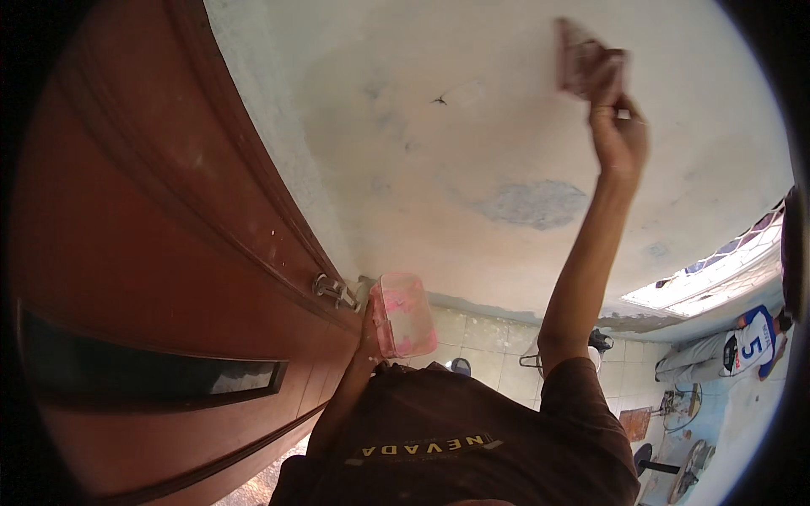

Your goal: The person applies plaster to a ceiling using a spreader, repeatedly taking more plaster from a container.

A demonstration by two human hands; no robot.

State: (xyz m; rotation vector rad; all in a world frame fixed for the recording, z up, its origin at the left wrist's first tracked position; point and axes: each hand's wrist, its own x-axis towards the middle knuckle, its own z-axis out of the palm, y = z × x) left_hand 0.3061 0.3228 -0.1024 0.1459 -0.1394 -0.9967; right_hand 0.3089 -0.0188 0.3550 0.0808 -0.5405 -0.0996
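Note:
My right hand (pixel 620 139) is raised high at the upper right, close to the wall (pixel 472 244). Its fingers are closed on a thin, flat reddish piece (pixel 591 67) with whitish smears; motion blur hides its exact kind. Low and left of centre, my left hand (pixel 373 336) holds a pink see-through plastic tub (pixel 386 329) by its side. Pale material shows inside the tub, with pink smears round it. Most of the left fingers are hidden by the tub.
On the left stands a brown door (pixel 169 219) with a metal handle (pixel 336 291). The pale wall has a grey rough patch (pixel 536 205) and a small dark mark (pixel 440 100). Light floor tiles (pixel 485 333) lie below. A barred window (pixel 717 266) and a person (pixel 742 346) are at right.

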